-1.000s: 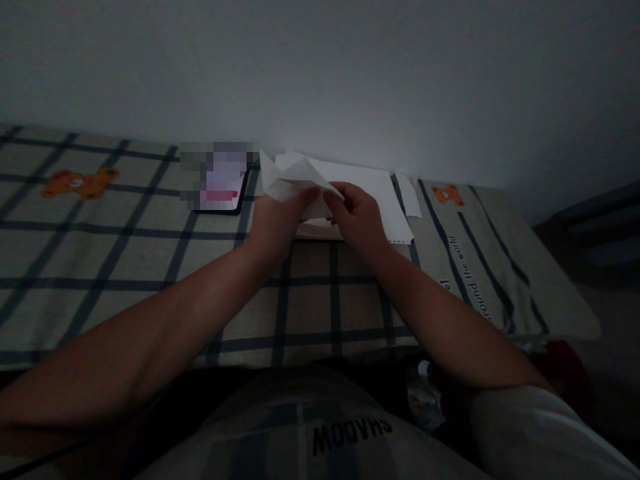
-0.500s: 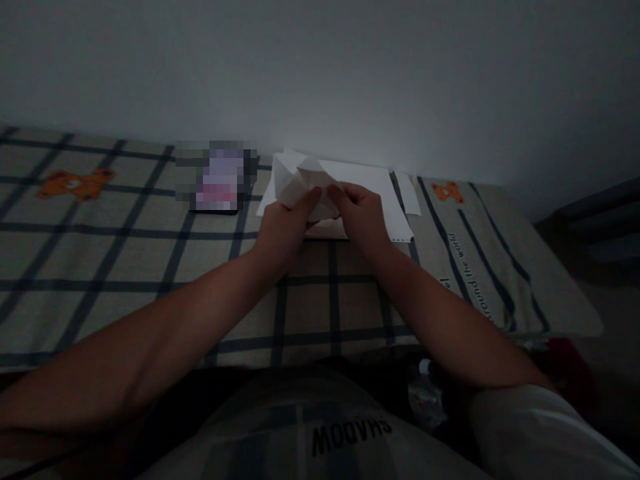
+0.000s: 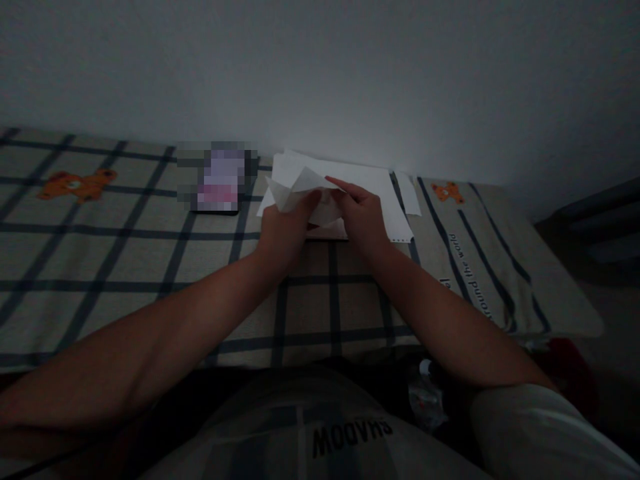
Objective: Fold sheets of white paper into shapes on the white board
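Observation:
Between my two hands is a folded sheet of white paper (image 3: 305, 187), with pointed corners sticking up at its left and top. My left hand (image 3: 285, 227) grips its lower left part, thumb on top. My right hand (image 3: 363, 210) pinches the right side between thumb and fingers, and its index finger reaches out along the upper edge. Under the hands lies a white notepad (image 3: 370, 183) with a perforated edge at its lower right. Some of the folds are hidden behind my fingers.
A phone (image 3: 220, 180), its screen blurred out, lies to the left on the checked tablecloth (image 3: 215, 260). A torn paper strip (image 3: 409, 193) rests right of the notepad. Behind stands a pale wall (image 3: 320, 80). A plastic bottle (image 3: 427, 397) is below the table's front edge.
The folded paper has tilted lower, and its corners have changed shape. My right index finger has stretched out along the top edge. Phone and notepad stay where they were.

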Demonstrator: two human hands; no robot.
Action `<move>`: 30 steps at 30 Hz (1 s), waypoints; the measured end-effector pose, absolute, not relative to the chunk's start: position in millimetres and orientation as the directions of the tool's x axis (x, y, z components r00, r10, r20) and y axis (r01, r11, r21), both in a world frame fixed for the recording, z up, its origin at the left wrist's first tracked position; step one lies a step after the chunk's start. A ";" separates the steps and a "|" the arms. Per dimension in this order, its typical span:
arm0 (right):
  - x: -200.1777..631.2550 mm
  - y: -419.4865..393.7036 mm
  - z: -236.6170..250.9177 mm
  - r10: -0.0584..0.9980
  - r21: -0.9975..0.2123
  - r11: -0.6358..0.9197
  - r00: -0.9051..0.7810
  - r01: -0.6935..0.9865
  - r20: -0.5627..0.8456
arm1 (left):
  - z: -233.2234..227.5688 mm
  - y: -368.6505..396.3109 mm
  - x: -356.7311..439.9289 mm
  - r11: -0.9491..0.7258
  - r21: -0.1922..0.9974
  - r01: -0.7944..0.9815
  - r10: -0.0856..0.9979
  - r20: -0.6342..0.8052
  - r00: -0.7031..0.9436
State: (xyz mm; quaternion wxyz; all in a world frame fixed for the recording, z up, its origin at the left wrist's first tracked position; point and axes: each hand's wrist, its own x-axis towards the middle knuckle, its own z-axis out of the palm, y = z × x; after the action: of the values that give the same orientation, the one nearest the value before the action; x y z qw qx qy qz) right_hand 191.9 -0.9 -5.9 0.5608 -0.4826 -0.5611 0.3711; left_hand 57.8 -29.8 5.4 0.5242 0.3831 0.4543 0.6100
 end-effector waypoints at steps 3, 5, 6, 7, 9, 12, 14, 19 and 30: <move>192.5 -4.0 -2.7 0.929 -0.922 0.318 0.123 0.220 0.350 | 6.5 -31.4 59.9 -0.009 0.941 -0.339 0.993 -0.031 -0.110; 192.8 -5.4 -1.1 0.907 -0.890 0.355 0.126 0.285 0.402 | 8.9 -32.1 60.8 0.002 0.928 -0.372 0.995 -0.039 -0.091; 192.9 -5.9 -0.5 0.894 -0.873 0.375 0.126 0.313 0.430 | 10.4 -32.2 61.0 0.006 0.923 -0.385 0.995 -0.043 -0.087; 193.0 -6.2 -0.1 0.879 -0.853 0.398 0.126 0.339 0.460 | 11.8 -32.0 60.9 0.009 0.919 -0.394 0.995 -0.047 -0.087; 193.1 -6.8 0.8 0.846 -0.810 0.441 0.122 0.387 0.519 | 13.7 -31.1 60.2 0.011 0.915 -0.403 0.995 -0.050 -0.088; 194.2 -8.8 3.2 0.819 -0.760 0.478 0.089 0.439 0.567 | 12.3 -28.4 57.6 -0.013 0.908 -0.418 0.994 -0.033 -0.103; 195.2 -11.5 6.7 0.815 -0.737 0.504 0.036 0.450 0.579 | 9.4 -25.9 54.5 -0.046 0.916 -0.399 0.993 -0.003 -0.121; 197.6 -19.1 16.9 0.826 -0.757 0.554 -0.116 0.347 0.551 | 5.5 -15.1 40.6 -0.156 0.949 -0.273 0.984 0.125 -0.126; 205.7 7.4 -1.8 0.972 -0.995 0.071 -0.219 -0.068 0.084 | 7.2 -0.9 28.1 -0.039 0.992 -0.121 0.999 0.041 0.013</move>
State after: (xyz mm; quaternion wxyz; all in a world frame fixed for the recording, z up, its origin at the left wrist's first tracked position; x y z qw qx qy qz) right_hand 205.7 7.4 -1.8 0.4751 -0.4061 -0.5566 0.5473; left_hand 28.1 -0.9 7.2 0.5230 0.4827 0.4547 0.5354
